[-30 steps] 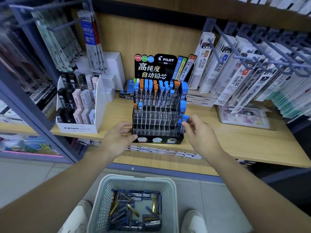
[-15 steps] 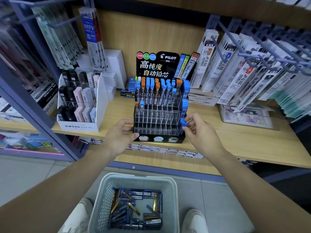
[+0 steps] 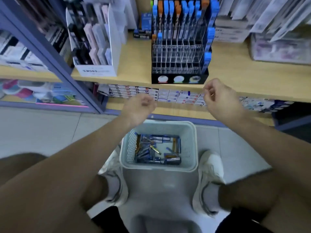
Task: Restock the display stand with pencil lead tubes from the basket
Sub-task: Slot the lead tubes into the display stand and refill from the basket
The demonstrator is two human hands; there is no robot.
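The clear display stand with a black base sits on the wooden shelf; blue- and orange-capped lead tubes fill its back rows, and its front rows hold none. A pale basket stands on the floor between my shoes, with several lead tubes lying inside. My left hand hangs just below the shelf edge, above the basket's far rim, fingers loosely curled and holding nothing. Off to the right, under the stand's right corner, my right hand hangs the same way, also without anything in it.
A white MONO eraser display stands left of the stand. Packaged refills crowd the shelf at right. A blue shelf post slants down at left. Small boxes line the lower shelf. My shoes flank the basket.
Both hands have let go of the stand and dropped below the shelf edge toward the basket. My view has tilted down, so the basket sits mid-frame.
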